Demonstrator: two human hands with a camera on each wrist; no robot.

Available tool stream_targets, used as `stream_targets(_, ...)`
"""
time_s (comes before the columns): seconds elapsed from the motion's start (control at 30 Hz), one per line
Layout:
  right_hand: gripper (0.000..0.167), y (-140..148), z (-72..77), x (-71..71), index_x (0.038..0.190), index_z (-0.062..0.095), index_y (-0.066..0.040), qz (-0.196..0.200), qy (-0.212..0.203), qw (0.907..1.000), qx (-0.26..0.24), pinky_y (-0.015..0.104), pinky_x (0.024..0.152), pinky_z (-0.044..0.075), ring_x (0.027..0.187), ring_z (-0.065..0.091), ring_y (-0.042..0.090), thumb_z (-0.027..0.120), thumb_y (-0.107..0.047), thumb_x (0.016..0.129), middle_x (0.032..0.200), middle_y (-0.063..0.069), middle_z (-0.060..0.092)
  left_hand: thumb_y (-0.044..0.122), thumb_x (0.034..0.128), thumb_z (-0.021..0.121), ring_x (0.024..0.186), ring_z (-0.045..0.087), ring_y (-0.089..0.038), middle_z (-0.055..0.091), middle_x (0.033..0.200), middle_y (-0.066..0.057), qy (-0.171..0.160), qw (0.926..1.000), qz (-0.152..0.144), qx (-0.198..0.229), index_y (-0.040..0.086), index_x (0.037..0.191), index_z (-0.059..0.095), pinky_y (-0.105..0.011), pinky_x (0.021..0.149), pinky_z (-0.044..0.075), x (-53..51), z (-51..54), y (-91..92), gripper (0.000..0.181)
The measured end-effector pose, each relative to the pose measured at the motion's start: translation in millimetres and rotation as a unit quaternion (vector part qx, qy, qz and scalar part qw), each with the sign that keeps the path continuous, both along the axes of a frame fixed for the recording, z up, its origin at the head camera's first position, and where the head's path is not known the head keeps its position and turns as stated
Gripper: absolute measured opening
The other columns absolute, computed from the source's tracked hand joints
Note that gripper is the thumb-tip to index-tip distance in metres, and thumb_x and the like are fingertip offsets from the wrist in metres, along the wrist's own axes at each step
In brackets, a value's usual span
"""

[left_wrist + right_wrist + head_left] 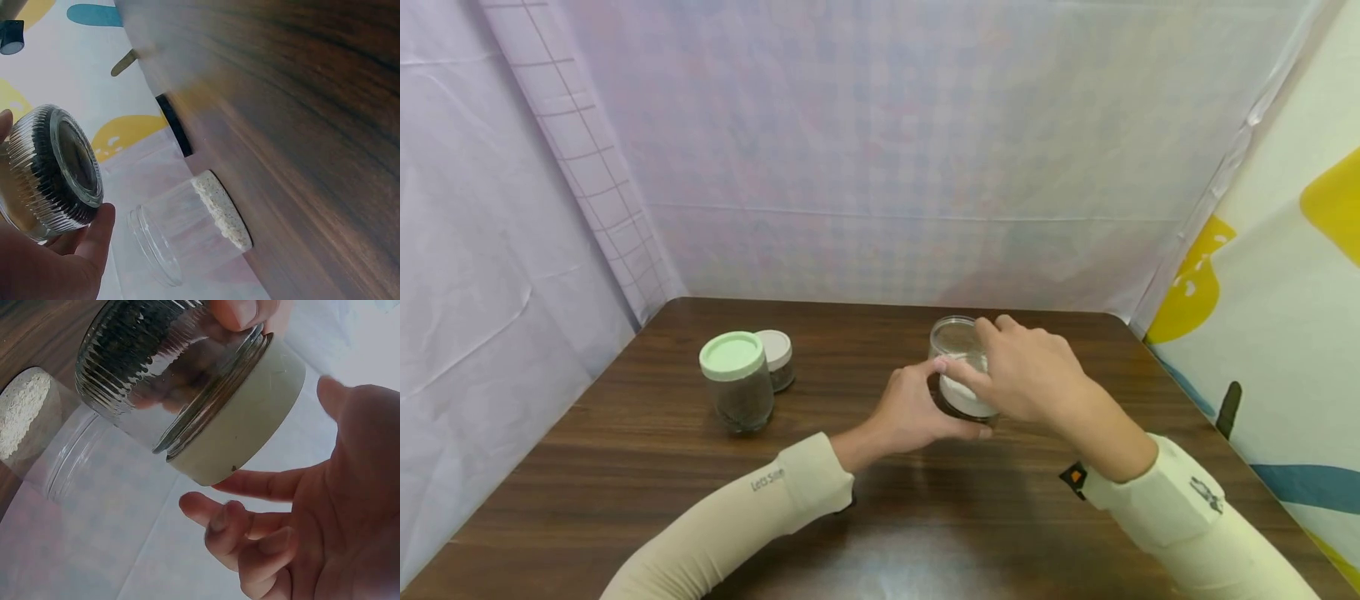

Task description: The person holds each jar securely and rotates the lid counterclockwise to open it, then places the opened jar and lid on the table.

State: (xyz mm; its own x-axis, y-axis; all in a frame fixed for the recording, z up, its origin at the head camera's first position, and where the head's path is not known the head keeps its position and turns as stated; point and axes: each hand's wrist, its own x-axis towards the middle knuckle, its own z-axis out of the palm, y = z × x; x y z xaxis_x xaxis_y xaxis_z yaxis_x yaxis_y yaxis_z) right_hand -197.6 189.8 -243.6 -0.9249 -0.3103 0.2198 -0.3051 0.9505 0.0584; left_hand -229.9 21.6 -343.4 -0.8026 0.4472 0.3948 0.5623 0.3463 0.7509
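Observation:
My left hand (pixel 917 408) grips a ribbed glass jar (pixel 144 369) holding dark contents, lifted above the table. A pale, off-white lid (pixel 244 415) sits on this jar. In the right wrist view my right hand (pixel 312 506) is beside the lid, its thumb spread apart from it and the other fingers loosely bent. One finger reaches the lid's edge; whether it touches cannot be told. Behind the held jar a clear, lidless jar (pixel 181 231) stands on the table, with whitish, grainy stuff (pixel 220 212) at its bottom.
On the left of the dark wooden table (pixel 625 467) stands a jar with a green lid (pixel 733 354). A smaller jar with a white lid (pixel 775 348) stands just behind it. Pale curtains (pixel 880 150) hang behind the table.

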Motion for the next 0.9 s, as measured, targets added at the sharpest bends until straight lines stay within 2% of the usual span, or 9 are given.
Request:
stream_targets(0.1, 0.092, -1, -1.3, 0.3, 0.136, 0.055, -0.007, 0.012, -0.012, 0.9998, 0.005, 0.051, 0.066, 0.055, 0.077, 0.064, 0.031, 0.03, -0.083, 0.092, 0.111, 0.013, 0.064, 0.045, 0.0636, 0.096, 0.096, 0.068, -0.002, 0.072, 0.107, 0.015, 0.011, 0.9999, 0.001, -0.002, 0.025, 0.12, 0.066, -0.021, 0.081, 0.055, -0.4, 0.2, 0.4, 0.066)
stream_targets(0.2, 0.081, -2, -2.0, 0.0, 0.132, 0.058, -0.008, 0.033, -0.01, 0.9994, 0.008, 0.049, 0.064, 0.055, 0.074, 0.063, 0.027, 0.038, -0.077, 0.094, 0.107, 0.012, 0.064, 0.046, 0.0645, 0.095, 0.098, 0.068, -0.002, 0.072, 0.109, 0.015, 0.015, 0.9999, -0.001, -0.006, 0.024, 0.123, 0.066, -0.021, 0.083, 0.055, -1.2, 0.6, 0.4, 0.069)
stream_targets(0.33, 0.063, -1, -2.8, -1.0, 0.124, 0.061, -0.009, 0.057, 0.006, 0.9982, 0.017, 0.046, 0.059, 0.054, 0.069, 0.062, 0.025, 0.052, -0.064, 0.096, 0.105, 0.011, 0.064, 0.047, 0.066, 0.094, 0.101, 0.067, 0.001, 0.072, 0.114, 0.014, -0.001, 1.0, -0.006, -0.002, 0.025, 0.126, 0.064, -0.021, 0.086, 0.055, -1.3, 0.3, -0.2, 0.071)
stream_targets(0.47, 0.058, 0, -3.2, -0.9, 0.125, 0.062, -0.009, 0.084, 0.005, 0.9962, 0.023, 0.044, 0.059, 0.053, 0.067, 0.06, 0.023, 0.055, -0.059, 0.096, 0.111, 0.013, 0.065, 0.047, 0.0664, 0.094, 0.102, 0.067, 0.001, 0.072, 0.116, 0.013, -0.009, 0.9999, -0.01, 0.0, 0.023, 0.128, 0.063, -0.022, 0.086, 0.055, -0.7, -0.6, -0.8, 0.073)
stream_targets(0.57, 0.054, 1, -3.6, -0.6, 0.129, 0.062, -0.011, 0.114, 0.003, 0.9932, 0.023, 0.043, 0.061, 0.054, 0.071, 0.062, 0.023, 0.057, -0.055, 0.097, 0.118, 0.013, 0.063, 0.048, 0.0653, 0.094, 0.102, 0.067, 0.0, 0.072, 0.115, 0.012, -0.01, 0.9999, -0.001, -0.002, 0.023, 0.127, 0.064, -0.022, 0.086, 0.055, -0.6, -1.3, -1.3, 0.073)
stream_targets(0.77, 0.046, 5, -2.7, -0.3, 0.13, 0.062, -0.015, 0.167, -0.008, 0.9859, 0.011, 0.044, 0.069, 0.055, 0.092, 0.064, 0.026, 0.06, -0.047, 0.097, 0.127, 0.008, 0.06, 0.05, 0.0632, 0.095, 0.101, 0.067, -0.002, 0.073, 0.113, 0.011, -0.012, 0.9997, 0.018, -0.007, 0.023, 0.125, 0.064, -0.024, 0.085, 0.055, -1.7, -1.6, -2.8, 0.074)
stream_targets(0.9, 0.045, 9, -0.4, -0.4, 0.131, 0.061, -0.017, 0.19, -0.03, 0.9813, -0.005, 0.039, 0.072, 0.053, 0.099, 0.059, 0.025, 0.067, -0.038, 0.092, 0.13, 0.004, 0.057, 0.05, 0.0631, 0.095, 0.098, 0.067, -0.002, 0.073, 0.111, 0.009, -0.015, 0.9997, 0.019, -0.003, 0.023, 0.126, 0.064, -0.023, 0.081, 0.056, -2.0, -1.4, -3.7, 0.075)
